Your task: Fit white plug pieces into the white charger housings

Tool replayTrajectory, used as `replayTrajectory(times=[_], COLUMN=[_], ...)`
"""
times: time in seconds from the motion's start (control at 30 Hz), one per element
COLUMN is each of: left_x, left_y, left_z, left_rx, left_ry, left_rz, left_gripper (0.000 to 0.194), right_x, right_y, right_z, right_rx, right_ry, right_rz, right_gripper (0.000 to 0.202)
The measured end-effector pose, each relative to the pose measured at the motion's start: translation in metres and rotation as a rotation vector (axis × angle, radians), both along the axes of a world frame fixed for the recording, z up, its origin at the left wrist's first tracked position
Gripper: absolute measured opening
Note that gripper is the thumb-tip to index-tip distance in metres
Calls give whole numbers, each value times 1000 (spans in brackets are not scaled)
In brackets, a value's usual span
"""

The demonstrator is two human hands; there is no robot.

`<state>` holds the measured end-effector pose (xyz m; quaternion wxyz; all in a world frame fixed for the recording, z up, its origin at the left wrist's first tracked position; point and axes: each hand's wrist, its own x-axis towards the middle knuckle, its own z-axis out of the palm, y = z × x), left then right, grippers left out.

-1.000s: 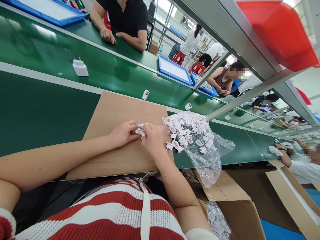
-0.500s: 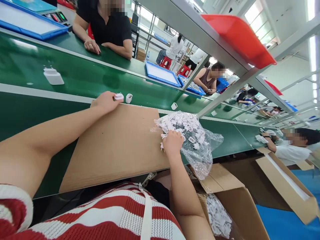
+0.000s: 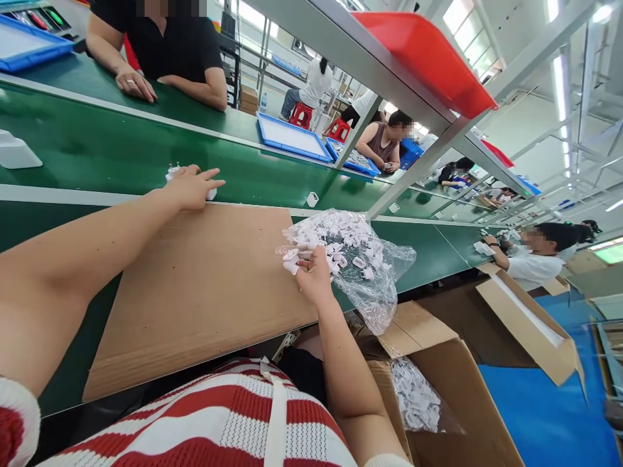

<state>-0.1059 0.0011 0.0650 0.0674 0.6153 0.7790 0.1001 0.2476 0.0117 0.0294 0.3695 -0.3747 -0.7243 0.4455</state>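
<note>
The left hand point(image 3: 192, 187) spreads beside a white adapter point(image 3: 171, 172); the right hand point(image 3: 314, 277) pinches a white piece point(image 3: 291, 261) near the plastic bag point(image 3: 377, 310).

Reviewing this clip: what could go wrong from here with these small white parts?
The left hand is spread over the green belt with white adapters showing at its edges; lifting away, it might tip one.

The right hand pinches white pieces at its fingertips, so one may slip.

The clear plastic bag overhangs the table edge; a snag could spill its plugs.
</note>
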Motion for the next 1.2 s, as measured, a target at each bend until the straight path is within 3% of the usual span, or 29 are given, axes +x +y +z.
replayTrajectory(times=[0.1, 0.17, 0.3, 0.43, 0.53, 0.6, 0.73, 0.83, 0.97, 1.2], left_x=[-12, -8, 38, 95, 118, 124, 126, 127, 127, 128], left_y=[6, 3, -21, -58, -81, -91, -99, -100, -99, -100], left_z=[4, 9, 13, -5, -23, -32, -38, -40, -43, -50], left_rx=[-107, -62, 35, 41, 40, 64, 95, 94, 108, 139], left_ry=[-37, -40, -100, -237, -399, -517, -766, -841, -860, -896], left_rz=[69, 116, 96, -114, -129, -96, -53, -24, 4, 25], left_gripper=[49, 51, 51, 40, 34, 34, 48, 56, 60, 60], right_x=[-4, -4, -1, 0, -3, -5, -11, -15, -19, -34], right_y=[-6, -10, -12, -14, -17, -19, -20, -17, -11, -9], right_z=[5, 9, 9, -1, -10, -13, -11, -9, -12, -25], right_rx=[-168, -251, -402, -465, -395, -250, 118, 254, 264, 78], right_ry=[168, 216, 203, 102, -7, -100, -306, -365, -362, -175], right_rz=[63, 82, 77, 222, 233, 234, 329, 325, 220, 150], right_gripper=[49, 43, 41, 40, 38, 29, 27, 30, 30, 23])
